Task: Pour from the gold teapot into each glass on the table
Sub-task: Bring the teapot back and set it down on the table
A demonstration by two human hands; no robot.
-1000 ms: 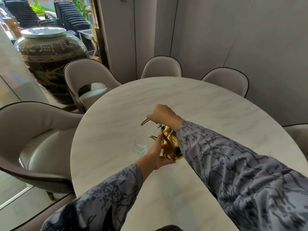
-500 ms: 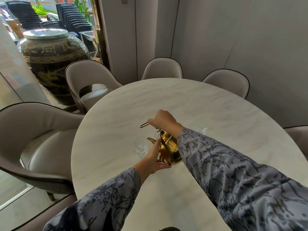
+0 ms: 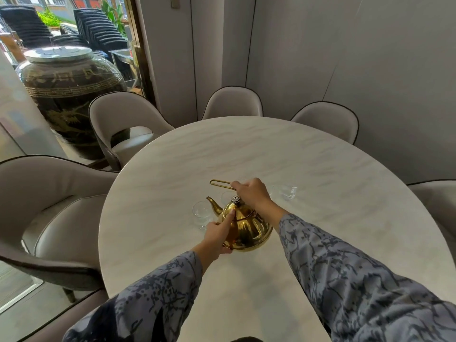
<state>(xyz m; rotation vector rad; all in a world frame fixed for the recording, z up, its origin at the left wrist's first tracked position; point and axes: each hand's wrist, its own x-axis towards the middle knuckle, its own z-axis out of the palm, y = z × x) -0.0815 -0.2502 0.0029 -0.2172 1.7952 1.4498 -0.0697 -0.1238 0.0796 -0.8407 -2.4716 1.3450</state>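
The gold teapot (image 3: 246,230) is near the middle of the marble table (image 3: 320,174), spout pointing left and up. My right hand (image 3: 251,193) grips its wire handle above the lid. My left hand (image 3: 217,235) presses flat against the pot's left side, a finger on the lid's rim. A clear glass (image 3: 201,214) stands just left of the spout. A second glass (image 3: 225,196) is partly hidden behind the pot. Further right, a third clear glass (image 3: 283,191) sits on the table.
Beige padded chairs ring the table: one at near left (image 3: 47,213), one at far left (image 3: 123,124), two at the back (image 3: 233,102). A large dark ceramic jar (image 3: 69,95) stands behind a glass wall on the left.
The teapot has come back from its tilt towards the left glass to nearly upright, closer to me. My left hand shifted up onto the pot's side and lid.
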